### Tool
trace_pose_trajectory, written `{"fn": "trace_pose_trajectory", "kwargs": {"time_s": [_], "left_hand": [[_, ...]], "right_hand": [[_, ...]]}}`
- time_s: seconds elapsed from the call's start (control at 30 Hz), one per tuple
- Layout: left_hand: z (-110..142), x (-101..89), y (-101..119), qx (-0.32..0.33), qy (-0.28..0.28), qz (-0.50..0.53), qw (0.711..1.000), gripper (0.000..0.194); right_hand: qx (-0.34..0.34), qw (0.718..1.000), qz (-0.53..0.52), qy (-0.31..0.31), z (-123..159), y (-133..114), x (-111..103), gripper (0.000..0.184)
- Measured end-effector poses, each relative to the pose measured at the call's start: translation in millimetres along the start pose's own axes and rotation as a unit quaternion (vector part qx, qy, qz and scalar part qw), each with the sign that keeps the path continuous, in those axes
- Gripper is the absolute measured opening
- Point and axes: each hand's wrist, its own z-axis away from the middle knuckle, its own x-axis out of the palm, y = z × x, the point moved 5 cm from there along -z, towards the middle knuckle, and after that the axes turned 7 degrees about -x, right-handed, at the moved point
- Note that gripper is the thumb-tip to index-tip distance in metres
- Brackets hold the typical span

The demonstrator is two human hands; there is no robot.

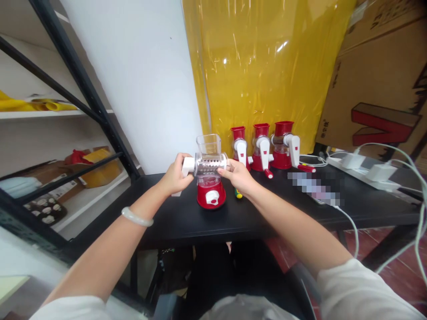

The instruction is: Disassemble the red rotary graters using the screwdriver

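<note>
A rotary drum grater (211, 195) with a red base and white knob stands upright on the black table in front of me. Its clear hopper (209, 144) points up, and a perforated metal drum (208, 164) lies sideways in the clear housing. My left hand (176, 174) is closed on the white crank piece (188, 166) at the drum's left end. On the other side, my right hand (238, 174) is closed around the right end of the housing, thumb at the front. My right fingertips are partly hidden behind it.
Several things stand at the right: three assembled red graters (262, 151) in a row, a pixelated phone (313, 189) on a cable, and a power strip (363, 173) with white chargers. A green-yellow handle (238, 194) lies behind my right hand. Shelving (90, 98) borders the left.
</note>
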Motion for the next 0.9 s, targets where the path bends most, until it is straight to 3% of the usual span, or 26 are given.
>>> {"fn": "trace_pose_trajectory", "kwargs": {"time_s": [0.07,0.13,0.2,0.3,0.5,0.6,0.77,0.9], "left_hand": [[1.7,2.3,-5.2,-0.034,-0.031,0.077,0.996,0.049],[-2.2,9.0,-16.4,-0.089,-0.07,0.202,0.973,0.048],[-9.4,15.2,-28.6,-0.142,-0.062,0.281,0.947,0.046],[-17.8,21.4,-42.1,-0.195,0.007,0.254,0.947,0.046],[-12.8,32.2,-47.4,-0.168,0.097,0.121,0.973,0.039],[-10.9,37.7,-51.9,-0.18,0.094,0.102,0.974,0.034],[-21.0,39.3,-60.4,-0.192,0.041,0.188,0.962,0.036],[-32.3,36.0,-57.7,-0.173,0.044,0.218,0.959,0.039]], "right_hand": [[0.0,1.0,-0.001,-0.006,-6.5,1.7,-0.1,0.038],[-0.002,1.0,-0.013,-0.008,-14.0,6.0,2.5,0.041],[0.003,1.0,-0.024,-0.014,-20.5,11.8,6.4,0.042],[0.025,0.999,-0.028,-0.031,-27.6,20.4,9.1,0.043],[0.08,0.993,-0.058,-0.069,-37.7,28.8,1.9,0.05],[0.077,0.994,-0.058,-0.059,-39.6,30.3,0.4,0.049],[0.048,0.999,-0.006,-0.02,-30.5,29.8,5.7,0.039],[0.017,0.998,0.047,0.027,-21.7,23.8,11.5,0.029]]}}
